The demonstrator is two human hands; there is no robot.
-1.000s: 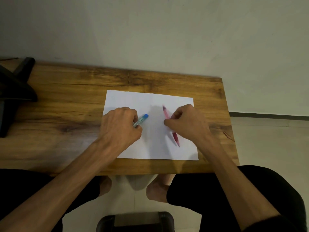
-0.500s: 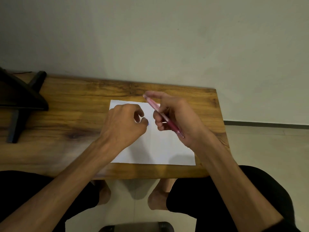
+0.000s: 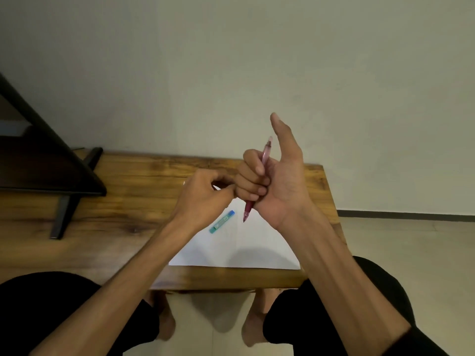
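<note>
Pencil (image 3: 265, 157), pink, stood nearly upright in the right hand (image 3: 273, 182), with four fingers wrapped round its barrel, the thumb lifted clear and the tip pointing down over the paper (image 3: 246, 249). The left hand (image 3: 203, 199) hung just beside the right knuckles, thumb and forefinger pinched together. Whether they held a lead could not be told. The blue case (image 3: 222, 222) lay on the paper, under the left wrist.

To do this step well, I judged, the right fist should hold the barrel steady and upright. The left should work at one end with a light pinch, over the paper, so that anything dropped would land in sight.
</note>
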